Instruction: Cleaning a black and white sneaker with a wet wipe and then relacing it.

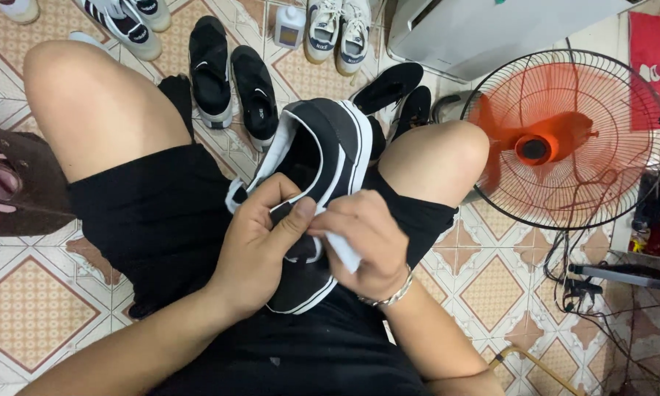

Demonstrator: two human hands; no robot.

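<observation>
Sneaker point(330, 147) between left hand point(260, 235), right hand point(363, 242)

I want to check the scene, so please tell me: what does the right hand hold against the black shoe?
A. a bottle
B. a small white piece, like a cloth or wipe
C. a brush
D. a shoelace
B: the right hand pinches a small white piece, cloth or wipe, against the black shoe, which the left hand steadies on the lap.
</observation>
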